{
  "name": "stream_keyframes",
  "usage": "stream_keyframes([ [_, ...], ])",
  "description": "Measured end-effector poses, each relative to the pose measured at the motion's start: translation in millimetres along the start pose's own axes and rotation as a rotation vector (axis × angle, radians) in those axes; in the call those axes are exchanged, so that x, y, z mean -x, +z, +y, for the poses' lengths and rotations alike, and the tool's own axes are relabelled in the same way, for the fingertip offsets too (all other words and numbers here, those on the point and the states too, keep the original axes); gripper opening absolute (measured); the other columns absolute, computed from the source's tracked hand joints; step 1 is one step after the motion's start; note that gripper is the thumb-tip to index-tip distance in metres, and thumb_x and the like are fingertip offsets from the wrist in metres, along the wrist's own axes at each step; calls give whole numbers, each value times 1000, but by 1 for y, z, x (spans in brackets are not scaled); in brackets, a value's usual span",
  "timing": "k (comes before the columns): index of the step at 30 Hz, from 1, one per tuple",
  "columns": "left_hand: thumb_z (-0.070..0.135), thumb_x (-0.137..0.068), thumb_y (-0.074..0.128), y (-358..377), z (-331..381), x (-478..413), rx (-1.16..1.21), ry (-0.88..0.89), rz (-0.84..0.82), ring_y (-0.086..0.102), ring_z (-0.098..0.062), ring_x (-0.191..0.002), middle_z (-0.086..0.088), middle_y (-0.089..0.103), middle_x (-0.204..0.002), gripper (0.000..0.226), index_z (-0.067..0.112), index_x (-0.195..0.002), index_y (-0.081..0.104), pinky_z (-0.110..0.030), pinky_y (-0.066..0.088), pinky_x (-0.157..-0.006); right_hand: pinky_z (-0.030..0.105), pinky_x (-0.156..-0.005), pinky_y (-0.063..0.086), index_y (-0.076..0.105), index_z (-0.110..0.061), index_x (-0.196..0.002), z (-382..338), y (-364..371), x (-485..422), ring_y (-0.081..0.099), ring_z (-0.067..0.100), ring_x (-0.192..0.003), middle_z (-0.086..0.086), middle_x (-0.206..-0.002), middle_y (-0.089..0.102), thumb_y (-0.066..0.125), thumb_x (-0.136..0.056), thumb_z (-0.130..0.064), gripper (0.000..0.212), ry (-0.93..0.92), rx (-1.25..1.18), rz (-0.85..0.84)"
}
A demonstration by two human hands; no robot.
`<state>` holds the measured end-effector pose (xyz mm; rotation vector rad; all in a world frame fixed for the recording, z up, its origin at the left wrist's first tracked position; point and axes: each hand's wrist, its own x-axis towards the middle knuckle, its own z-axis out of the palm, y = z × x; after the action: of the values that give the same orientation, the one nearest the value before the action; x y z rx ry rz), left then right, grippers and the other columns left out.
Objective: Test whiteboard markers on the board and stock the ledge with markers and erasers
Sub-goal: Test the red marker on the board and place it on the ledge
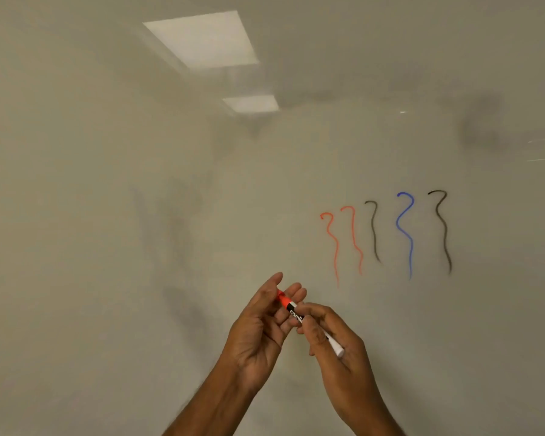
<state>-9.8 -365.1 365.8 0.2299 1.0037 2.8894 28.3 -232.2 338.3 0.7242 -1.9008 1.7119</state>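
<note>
Both forearms were seen rising from the lower edge, with the hands brought together in front of the whiteboard [107,215]. One marker [293,311] was held between them, slanted so that its red cap [282,298] pointed up and to the left and its white tail end [338,351] pointed down and to the right. The left hand [258,328] was turned palm inward, and the red cap was pinched between its thumb and nearly straight fingers. The right hand [334,338] was curled round the black-and-white barrel, which was gripped just below the cap, with the tail end left showing past the knuckles. Whether the cap was fully seated on the barrel could not be told.

Five wavy strokes were seen on the board, up and to the right of the hands and well apart from them: a red squiggle [332,243], a second red squiggle [354,240] just beside it, a thin grey-black squiggle [373,231], a blue squiggle [405,234] and a darker black squiggle [442,231] farthest right. Two pale ceiling-light reflections [202,39] were mirrored in the upper part of the board, and a faint grey smudge [482,121] was visible towards the upper right.
</note>
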Motion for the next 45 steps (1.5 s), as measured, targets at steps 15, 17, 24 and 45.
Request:
stream_keyframes([
  [15,14,-100,59,-115,-27,50,-94,121,436,73,-24,-85,-19,75,-110,27,5,-125,64,-36,60,-78,12,-72,49,70,-21,-99,80,73,43,68,8,-88,-11,-91,72,56,-99,-13,16,184,-104,-156],
  [17,14,-100,60,-147,-26,57,-139,106,498,73,-25,-89,-19,75,-109,26,4,-124,64,-39,59,-86,17,-71,53,70,-22,-94,98,90,53,69,9,-84,-8,-86,73,62,-96,-19,9,226,-70,-191],
  [24,11,-96,65,-273,-15,67,-241,70,774,76,-33,-91,-21,77,-98,16,5,-111,69,-41,60,-87,22,-73,54,69,-33,-104,188,172,95,65,3,-89,-21,-95,69,72,-89,-30,16,135,410,-461],
  [45,34,-104,46,-543,8,78,-1502,-119,765,49,-4,-134,20,50,-146,38,35,-142,51,-25,37,-116,32,-76,59,69,-16,-110,392,419,131,67,20,-90,1,-101,69,58,-98,-20,17,281,757,-657],
])
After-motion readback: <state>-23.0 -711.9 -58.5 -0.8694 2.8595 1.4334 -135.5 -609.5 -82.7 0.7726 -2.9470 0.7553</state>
